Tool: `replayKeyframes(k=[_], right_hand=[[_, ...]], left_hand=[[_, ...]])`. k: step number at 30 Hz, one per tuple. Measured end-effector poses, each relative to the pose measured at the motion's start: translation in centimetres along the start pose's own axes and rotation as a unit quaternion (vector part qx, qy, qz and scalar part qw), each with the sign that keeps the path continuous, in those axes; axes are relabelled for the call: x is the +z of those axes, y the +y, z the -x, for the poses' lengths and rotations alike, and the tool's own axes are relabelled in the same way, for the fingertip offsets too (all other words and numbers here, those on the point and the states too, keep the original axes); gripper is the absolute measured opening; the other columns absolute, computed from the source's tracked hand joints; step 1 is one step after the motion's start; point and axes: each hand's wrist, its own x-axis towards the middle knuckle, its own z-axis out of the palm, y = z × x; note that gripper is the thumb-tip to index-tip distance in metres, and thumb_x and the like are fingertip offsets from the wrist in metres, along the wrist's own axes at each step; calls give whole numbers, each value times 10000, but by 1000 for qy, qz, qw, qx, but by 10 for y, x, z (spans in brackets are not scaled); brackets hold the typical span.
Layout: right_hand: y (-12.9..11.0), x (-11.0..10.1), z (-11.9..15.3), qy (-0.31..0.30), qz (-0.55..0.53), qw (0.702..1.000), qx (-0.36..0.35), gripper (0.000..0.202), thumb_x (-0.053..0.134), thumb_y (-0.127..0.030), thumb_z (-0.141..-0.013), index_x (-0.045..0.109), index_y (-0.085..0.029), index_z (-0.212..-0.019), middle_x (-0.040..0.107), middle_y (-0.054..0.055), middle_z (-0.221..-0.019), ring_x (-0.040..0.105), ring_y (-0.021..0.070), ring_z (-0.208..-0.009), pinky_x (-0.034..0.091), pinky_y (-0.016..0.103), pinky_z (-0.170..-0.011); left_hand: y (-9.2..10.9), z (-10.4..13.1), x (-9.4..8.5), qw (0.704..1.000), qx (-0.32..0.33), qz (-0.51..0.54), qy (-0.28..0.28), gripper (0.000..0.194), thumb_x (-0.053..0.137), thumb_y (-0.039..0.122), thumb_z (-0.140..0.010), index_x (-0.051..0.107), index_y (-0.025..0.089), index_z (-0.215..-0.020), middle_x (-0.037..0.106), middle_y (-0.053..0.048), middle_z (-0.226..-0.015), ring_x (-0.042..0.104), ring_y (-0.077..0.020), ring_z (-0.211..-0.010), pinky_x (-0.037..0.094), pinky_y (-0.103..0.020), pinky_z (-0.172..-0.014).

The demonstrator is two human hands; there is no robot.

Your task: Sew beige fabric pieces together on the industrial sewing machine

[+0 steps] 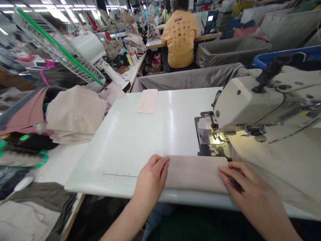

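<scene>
A folded beige fabric piece lies along the front edge of the white sewing table. My left hand pinches its left end between thumb and fingers. At the other end, my right hand grips the upper right corner, thumb and fingers closed on the cloth. Just behind the piece is the metal plate and lit needle area of a sewing machine. A larger beige cloth spreads under the machine and to the right of my right hand.
A small beige fabric piece lies at the table's back. Stacked beige cloth and thread cones sit at the left, below a white fan. Behind the table stand a fabric-lined bin and a seated person in yellow.
</scene>
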Motion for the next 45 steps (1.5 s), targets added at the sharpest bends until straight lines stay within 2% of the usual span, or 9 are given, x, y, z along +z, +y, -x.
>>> replayKeyframes(k=[6,11,14,18,22,25,30,35,45], right_hand=[[-6,-3,-6,5,9,1000,-10,258,474,-327,-1004,702,-227,-1073,675,81,-1040,689,184,-846,531,249,-623],[-7,-5,-12,13,32,997,-63,272,432,-271,-1029,682,-181,-1087,675,117,-1145,672,218,-961,544,294,-729],[-8,-6,-14,29,52,996,-66,267,440,-270,-1035,686,-170,-1054,681,126,-1224,670,234,-990,535,322,-766],[-9,-5,-16,23,58,997,-47,251,470,-295,-1028,689,-173,-1015,699,120,-1229,682,236,-969,532,322,-740],[-11,-3,-16,6,30,999,-20,183,535,-270,-987,665,-168,-1064,723,99,-1132,704,222,-903,536,302,-670],[-15,-1,-16,-3,8,1000,9,165,585,-239,-945,644,-169,-1082,711,96,-1141,710,208,-876,543,289,-652],[-20,2,-20,-10,-16,998,52,199,622,-220,-911,624,-203,-1110,684,90,-1168,703,216,-941,565,298,-711],[-20,6,-27,-14,-19,997,68,177,625,-224,-903,621,-209,-1080,687,84,-1170,703,214,-940,563,290,-702],[-22,8,-34,-16,-1,997,82,177,638,-236,-901,621,-191,-1071,697,59,-1146,702,202,-856,529,298,-637]], left_hand=[[4,1,3,988,19,-153,-16,237,462,221,-1014,671,203,-1125,607,-29,-843,598,-158,-674,516,-261,-584],[4,-8,-1,956,161,-243,34,228,514,109,-964,663,145,-1133,651,-121,-1163,574,-280,-1079,537,-420,-882],[4,-24,-6,943,195,-267,-41,240,529,54,-933,663,116,-1123,663,-116,-1103,585,-268,-1025,535,-412,-874],[17,-59,-5,925,155,-299,-173,157,533,101,-949,683,114,-994,659,-117,-980,618,-269,-928,543,-388,-792],[43,-95,11,936,112,-287,-168,353,511,378,-1008,638,74,-1135,658,-169,-1040,641,-319,-986,543,-421,-786],[56,-121,31,949,125,-253,-137,531,517,478,-994,523,77,-1341,634,-210,-1207,614,-351,-1129,507,-511,-934],[54,-162,56,951,177,-173,-184,511,472,462,-1001,450,196,-1437,376,-177,-1582,316,-368,-1478,240,-699,-1149],[50,-185,64,949,202,-134,-202,482,466,430,-982,469,253,-1430,412,-134,-1565,323,-350,-1477,210,-718,-1153],[49,-201,76,944,243,-122,-188,428,462,446,-978,557,270,-1357,536,-108,-1457,459,-341,-1366,247,-665,-1159]])
